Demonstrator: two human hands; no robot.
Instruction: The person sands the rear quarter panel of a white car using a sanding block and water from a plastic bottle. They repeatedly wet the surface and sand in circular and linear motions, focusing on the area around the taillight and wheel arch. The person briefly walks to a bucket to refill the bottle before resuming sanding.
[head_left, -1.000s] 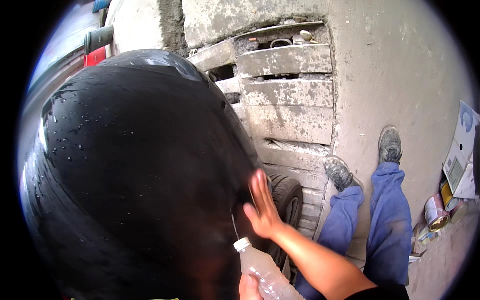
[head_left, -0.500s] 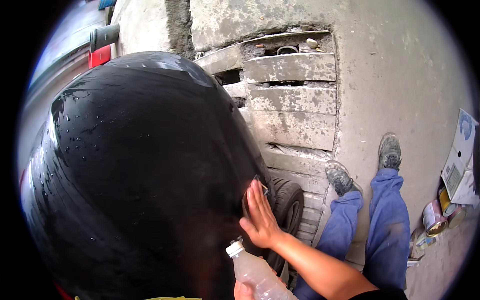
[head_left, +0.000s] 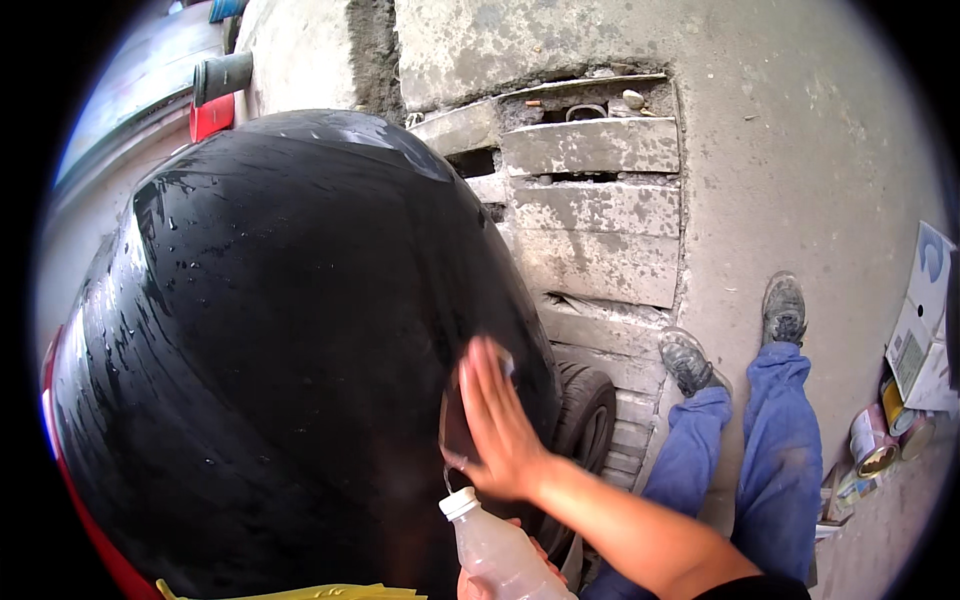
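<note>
My right hand [head_left: 500,425] lies with fingers stretched and together on a wet, black curved car panel [head_left: 300,300]. Under its palm is a thin dark sheet with a pale edge, which looks like sandpaper [head_left: 457,430]; most of it is hidden. Just below, my left hand [head_left: 472,587] is closed around a clear plastic bottle [head_left: 495,550] with a white cap, tilted toward the panel. From the cap a thin stream of water [head_left: 448,480] comes out beside the sheet. Drops and streaks of water cover the panel's left side.
A car wheel [head_left: 590,410] stands close at the panel's right. Concrete slabs [head_left: 600,210] with gaps cover a channel in the floor. My shoes [head_left: 785,305] are to the right. Paint cans [head_left: 872,440] and a white carton [head_left: 920,330] sit at the far right. Yellow material [head_left: 330,592] shows at the bottom.
My right hand and the sheet have slid left over the panel, away from its right edge. The bottle has shifted slightly left and down, and the whole view has moved a little.
</note>
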